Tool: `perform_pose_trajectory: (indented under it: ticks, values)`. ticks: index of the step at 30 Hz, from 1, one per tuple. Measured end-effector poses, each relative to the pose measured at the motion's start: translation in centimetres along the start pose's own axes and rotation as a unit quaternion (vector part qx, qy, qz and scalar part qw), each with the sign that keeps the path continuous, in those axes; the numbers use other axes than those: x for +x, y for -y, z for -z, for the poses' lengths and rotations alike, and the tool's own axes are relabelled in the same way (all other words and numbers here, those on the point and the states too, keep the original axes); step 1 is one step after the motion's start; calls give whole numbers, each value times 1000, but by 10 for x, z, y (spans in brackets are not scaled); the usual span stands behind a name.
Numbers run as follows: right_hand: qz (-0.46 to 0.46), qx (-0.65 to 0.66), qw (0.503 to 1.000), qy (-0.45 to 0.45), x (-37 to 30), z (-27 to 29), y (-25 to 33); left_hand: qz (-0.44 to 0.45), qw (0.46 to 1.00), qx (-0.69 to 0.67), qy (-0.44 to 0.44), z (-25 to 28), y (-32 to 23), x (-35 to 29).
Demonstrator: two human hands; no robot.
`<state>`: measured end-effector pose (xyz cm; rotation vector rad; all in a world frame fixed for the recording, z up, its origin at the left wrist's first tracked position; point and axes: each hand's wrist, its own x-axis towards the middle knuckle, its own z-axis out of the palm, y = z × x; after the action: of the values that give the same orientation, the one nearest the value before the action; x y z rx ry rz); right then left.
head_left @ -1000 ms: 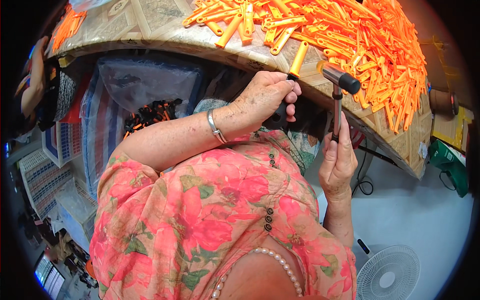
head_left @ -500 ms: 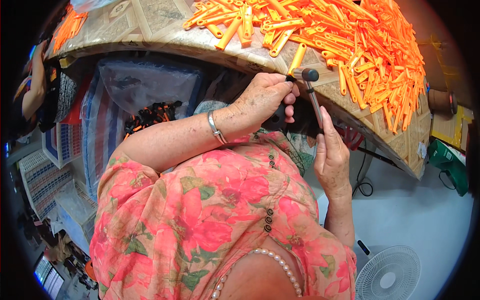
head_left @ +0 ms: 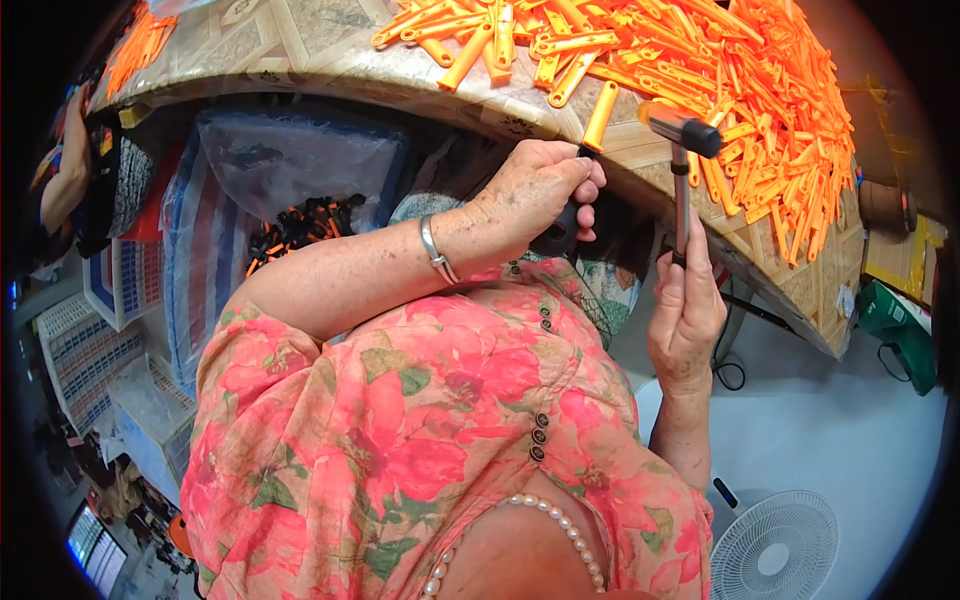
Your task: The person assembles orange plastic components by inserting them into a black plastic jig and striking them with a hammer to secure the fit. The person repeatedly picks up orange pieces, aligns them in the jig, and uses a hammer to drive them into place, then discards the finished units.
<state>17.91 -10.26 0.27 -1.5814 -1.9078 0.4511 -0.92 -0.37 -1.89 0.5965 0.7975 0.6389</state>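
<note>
My left hand (head_left: 555, 190) is closed around a black handle-like part (head_left: 558, 232), held at the table's edge. From the top of the fist rises a slim orange plastic piece (head_left: 602, 115), which meets black at its base; the joint is partly hidden by my fingers. In my right hand (head_left: 686, 312) is a small mallet (head_left: 682, 180) with a metal shaft. Its head has a dark face and an amber face, and it is raised to the right of the orange piece, apart from it.
A large heap of orange plastic pieces (head_left: 740, 100) covers the patterned table (head_left: 320, 45), with a smaller bunch (head_left: 138, 50) far left. Below stands a striped bag (head_left: 190, 240) with black-and-orange parts (head_left: 310, 230). A white fan (head_left: 775, 555) is lower right. Another person's arm (head_left: 68, 170) shows at left.
The mallet has swung away to the right from the base of the orange piece, and my right hand has moved slightly rightward with it. My left hand keeps its grip, barely shifted.
</note>
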Motion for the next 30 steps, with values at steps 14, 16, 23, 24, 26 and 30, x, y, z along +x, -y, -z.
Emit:
perform_pose_trajectory:
  ticks: [14,16,23,24,26,30]
  values:
    - [22,-25,997,68,11,-1,-2,18,1000,4,19,5,-6,-3]
    - [44,-24,998,46,15,3,1,20,1000,8,14,6,-8,-3]
    - [8,4,999,46,9,-8,-1,16,1000,-8,21,7,-8,-2]
    - [3,23,998,52,11,-5,-1,18,1000,-9,18,6,-9,-3]
    - [-74,93,992,47,7,0,-2,27,999,0,32,7,-13,-6]
    - [-187,315,915,-170,7,20,2,6,994,31,109,4,-20,-13]
